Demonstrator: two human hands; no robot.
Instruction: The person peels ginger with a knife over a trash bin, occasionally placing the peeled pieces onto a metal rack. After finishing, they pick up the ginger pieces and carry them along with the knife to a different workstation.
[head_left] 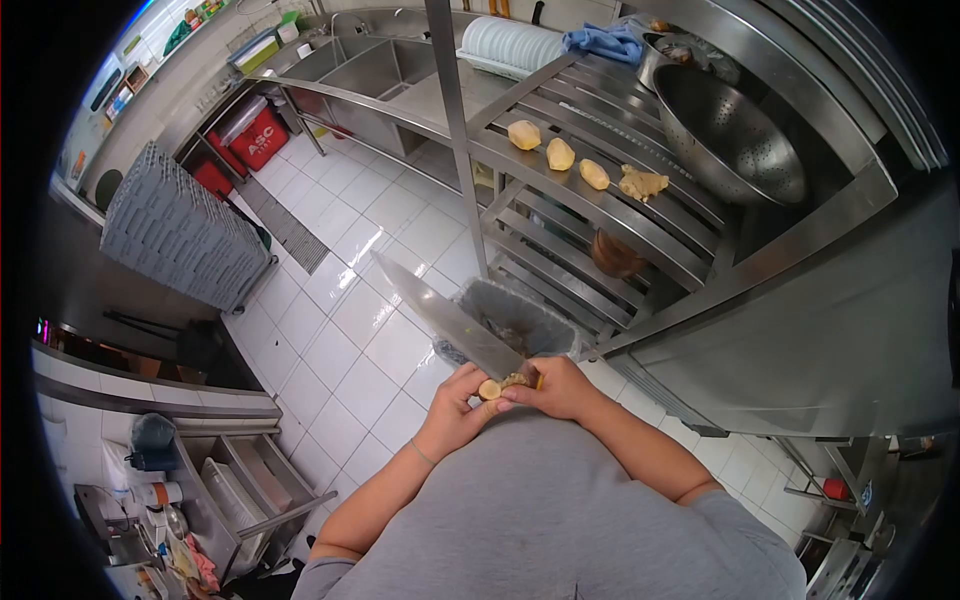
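In front of my belly, my left hand (458,412) is closed around a piece of ginger (490,390), its pale cut face showing. My right hand (556,390) grips a large kitchen knife (455,325) close to the base of its wide blade, which points away and to the left. The blade's heel lies against the ginger, and fingers of both hands meet there. Most of the knife's handle is hidden by my right hand. Below the blade stands a bin (525,315) with a plastic liner and scraps inside.
On the slatted metal rack (640,235) lie three peeled pieces (560,154) and a knobbly, unpeeled-looking ginger root (642,183), beside a steel colander (735,135). Grey stacked crates (185,230) stand left on the tiled floor. A sink (385,70) and white plates (510,45) are behind.
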